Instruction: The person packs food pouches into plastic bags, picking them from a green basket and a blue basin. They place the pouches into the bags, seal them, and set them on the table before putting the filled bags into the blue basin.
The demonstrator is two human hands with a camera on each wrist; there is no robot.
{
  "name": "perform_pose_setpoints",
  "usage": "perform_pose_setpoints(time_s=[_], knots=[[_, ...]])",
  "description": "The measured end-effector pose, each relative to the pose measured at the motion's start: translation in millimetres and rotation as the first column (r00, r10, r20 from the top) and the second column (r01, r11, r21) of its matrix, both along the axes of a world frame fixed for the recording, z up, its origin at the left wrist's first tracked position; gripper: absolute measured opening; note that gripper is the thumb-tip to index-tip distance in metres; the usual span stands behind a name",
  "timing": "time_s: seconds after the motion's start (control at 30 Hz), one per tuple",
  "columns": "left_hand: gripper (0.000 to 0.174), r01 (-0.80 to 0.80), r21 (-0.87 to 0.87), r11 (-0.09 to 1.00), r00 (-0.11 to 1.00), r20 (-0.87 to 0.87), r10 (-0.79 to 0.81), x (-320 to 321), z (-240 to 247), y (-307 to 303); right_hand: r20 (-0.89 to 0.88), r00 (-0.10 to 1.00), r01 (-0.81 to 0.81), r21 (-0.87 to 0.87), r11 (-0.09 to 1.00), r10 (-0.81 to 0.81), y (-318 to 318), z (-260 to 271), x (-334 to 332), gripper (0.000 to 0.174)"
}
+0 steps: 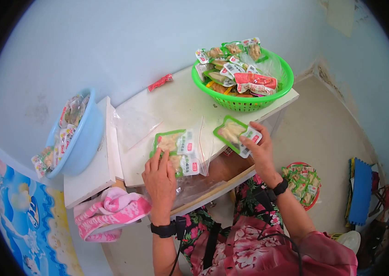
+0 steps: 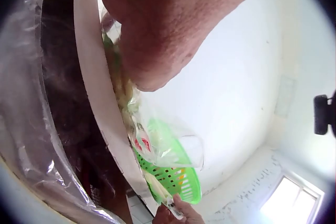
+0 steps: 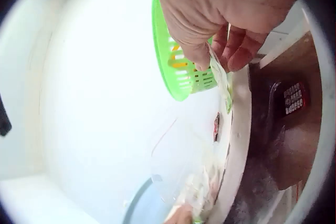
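My left hand [image 1: 161,181] lies over two green-edged snack packets [image 1: 186,163] on the white tabletop, its extended fingertips touching them. These packets lie one beside the other, with a clear plastic bag [image 1: 207,154] about them. To the right, my right hand [image 1: 262,154] pinches another green-edged snack packet [image 1: 230,132] by its white end, between thumb and fingers. Pale pieces show through its clear window. In the right wrist view this packet [image 3: 220,79] appears edge-on, hanging below the thumb near the table's front edge.
A green basket [image 1: 288,78] piled with packets stands at the table's back right. At left is a blue basin [image 1: 84,149] of packets, with a pink towel [image 1: 114,209] below. A red packet [image 1: 160,82] lies by the wall. The drawer [image 1: 231,168] stands open, a keypad phone [image 3: 294,98] inside.
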State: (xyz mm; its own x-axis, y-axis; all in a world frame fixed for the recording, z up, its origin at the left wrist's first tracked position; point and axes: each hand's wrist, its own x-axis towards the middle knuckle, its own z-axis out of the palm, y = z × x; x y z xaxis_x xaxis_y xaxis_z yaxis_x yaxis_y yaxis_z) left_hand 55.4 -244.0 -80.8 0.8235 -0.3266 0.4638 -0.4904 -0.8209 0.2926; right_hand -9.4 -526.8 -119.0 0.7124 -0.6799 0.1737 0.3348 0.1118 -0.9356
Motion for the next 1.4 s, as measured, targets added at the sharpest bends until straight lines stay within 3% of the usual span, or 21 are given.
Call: perform_pose_setpoints(time_s=[0.03,0.13,0.23,0.43,0.53,0.63,0.83,1.1,1.23,1.33,1.4], knots=[[0.038,0.003,-0.004,1.0,1.0,-0.011,-0.003,0.2,0.4,-0.1,-0.008,1.0,-0.018,0.076,0.997,0.018,-2.8,2.8,-4.5,0.052],[0.041,0.011,-0.088,0.996,0.999,0.036,-0.008,2.3,-3.5,-0.5,0.034,0.98,-0.197,0.263,0.945,0.195,-13.5,-8.8,-10.7,0.041],[0.042,-0.038,-0.098,0.994,0.971,0.23,0.06,-8.6,6.8,-7.3,0.053,0.974,-0.224,0.361,0.905,0.22,-17.3,-12.9,-18.8,0.028],[0.042,0.08,-0.161,0.984,0.968,0.247,-0.039,-40.7,35.4,-43.9,0.081,0.985,-0.171,0.359,0.918,0.152,-16.6,14.0,-35.9,0.02],[0.043,0.158,-0.096,0.983,0.942,0.313,-0.121,-48.4,36.3,-69.1,0.103,0.976,-0.215,0.353,0.911,0.191,-5.8,9.9,-34.2,0.02],[0.031,0.133,-0.08,0.988,0.978,0.175,-0.118,-48.4,27.6,-78.6,0.079,0.968,-0.251,0.376,0.892,0.239,6.2,8.8,-34.6,0.021],[0.011,0.179,-0.106,0.978,0.968,0.197,-0.156,-49.5,29.6,-73.9,0.065,0.931,-0.355,0.376,0.856,0.358,14.6,10.6,-25.4,0.021],[0.012,0.233,-0.271,0.934,0.968,0.152,-0.198,-58.1,30.3,-83.3,-0.039,0.699,-0.691,0.222,0.688,0.715,38.8,43.6,22.7,0.025],[0.014,0.327,-0.329,0.886,0.942,0.195,-0.275,-54.9,23.2,-78.1,-0.077,0.583,-0.792,0.17,0.587,0.809,44.4,38.9,47.0,0.028],[0.023,0.345,-0.467,0.814,0.938,0.131,-0.322,-59.1,19.9,-66.3,-0.138,0.517,-0.833,0.146,0.534,0.845,55.7,53.9,49.3,0.029],[0.035,0.272,-0.392,0.879,0.95,0.257,-0.18,-55.5,23.2,-44.9,-0.093,0.492,-0.853,0.147,0.501,0.866,62.2,60.0,43.3,0.03]])
